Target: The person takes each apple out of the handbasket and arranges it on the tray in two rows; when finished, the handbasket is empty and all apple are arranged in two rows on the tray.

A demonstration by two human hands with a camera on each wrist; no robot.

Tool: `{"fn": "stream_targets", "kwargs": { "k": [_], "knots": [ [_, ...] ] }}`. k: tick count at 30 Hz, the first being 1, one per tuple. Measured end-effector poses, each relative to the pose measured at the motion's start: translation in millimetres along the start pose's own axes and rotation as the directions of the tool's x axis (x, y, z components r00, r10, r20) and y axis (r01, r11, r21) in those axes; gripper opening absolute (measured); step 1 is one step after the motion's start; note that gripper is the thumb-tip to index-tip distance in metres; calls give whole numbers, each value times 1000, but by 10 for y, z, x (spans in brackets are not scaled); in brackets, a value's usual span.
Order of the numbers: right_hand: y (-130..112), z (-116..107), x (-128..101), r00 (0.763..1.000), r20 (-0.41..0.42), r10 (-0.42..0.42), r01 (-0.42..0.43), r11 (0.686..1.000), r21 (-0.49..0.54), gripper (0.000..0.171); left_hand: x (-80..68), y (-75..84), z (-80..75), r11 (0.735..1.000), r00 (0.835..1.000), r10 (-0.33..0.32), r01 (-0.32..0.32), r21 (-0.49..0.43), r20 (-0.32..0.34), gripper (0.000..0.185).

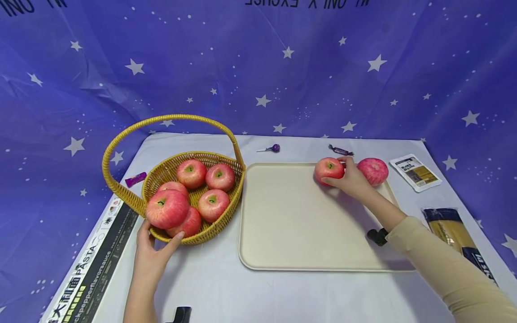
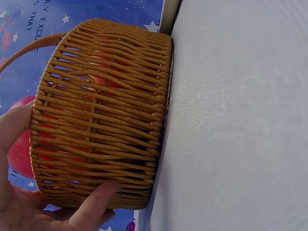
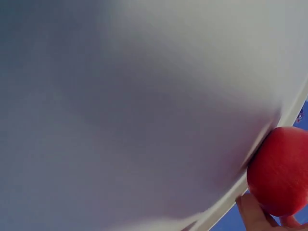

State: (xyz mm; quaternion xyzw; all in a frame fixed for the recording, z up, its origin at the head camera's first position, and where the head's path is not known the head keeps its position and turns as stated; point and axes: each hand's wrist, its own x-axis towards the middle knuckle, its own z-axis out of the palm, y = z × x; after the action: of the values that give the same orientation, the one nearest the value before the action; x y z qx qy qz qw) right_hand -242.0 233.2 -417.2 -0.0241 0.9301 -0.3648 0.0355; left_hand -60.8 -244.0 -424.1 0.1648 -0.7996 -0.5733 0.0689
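My left hand [image 1: 151, 260] grips the near left side of a yellow wicker basket [image 1: 220, 229]. In the left wrist view its fingers [image 2: 98, 204] lie against the woven wall, with one digit up at the rim. Several red apples fill the basket, and a large apple [image 1: 167, 209] sits highest, just above that hand. Over on the tray's far side, my right hand [image 1: 350, 180] holds another apple [image 1: 328, 169] between thumb and fingers. The same apple [image 3: 281, 171] shows beside the tray's rim in the right wrist view. A streaky red apple [image 1: 373, 171] rests just right of that hand.
A beige tray [image 1: 299, 224] lies right of the basket. Behind it are a purple lollipop [image 1: 275, 148] and a wrapped candy [image 1: 341, 150]. A white food packet [image 1: 416, 172] and a pasta bag [image 1: 452, 233] lie at right, a long pasta box [image 1: 97, 260] at left.
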Motion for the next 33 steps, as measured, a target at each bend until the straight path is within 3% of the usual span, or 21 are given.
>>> {"fn": "stream_targets", "kwargs": {
  "k": [3,6,11,17,24,31,33],
  "knots": [
    [-24,15,1,999,-20,-37,36,999,-27,92,-2,-8,-7,1000,1000,8,-8,2,-1,95],
    [-106,45,0,988,-81,-128,123,990,-74,92,-2,-22,-15,1000,1000,12,-12,0,-1,95],
    [-466,158,-82,933,-127,-337,321,938,-135,84,-5,-21,-19,1000,1000,14,-14,-1,-4,95],
    [-1079,470,-300,882,-28,-471,469,882,-47,79,-6,-18,-9,999,999,38,-38,-7,-6,94],
    [-1716,995,-576,783,54,-620,602,777,182,80,2,-15,4,999,999,39,-39,-12,-2,92],
    [-2347,1500,-659,719,221,-659,644,751,145,92,-4,-3,2,999,999,40,-40,-6,-10,91],
    [-2491,1630,-657,711,259,-654,639,754,150,95,-14,-2,-2,999,999,37,-37,4,-6,92]
  ]
}}
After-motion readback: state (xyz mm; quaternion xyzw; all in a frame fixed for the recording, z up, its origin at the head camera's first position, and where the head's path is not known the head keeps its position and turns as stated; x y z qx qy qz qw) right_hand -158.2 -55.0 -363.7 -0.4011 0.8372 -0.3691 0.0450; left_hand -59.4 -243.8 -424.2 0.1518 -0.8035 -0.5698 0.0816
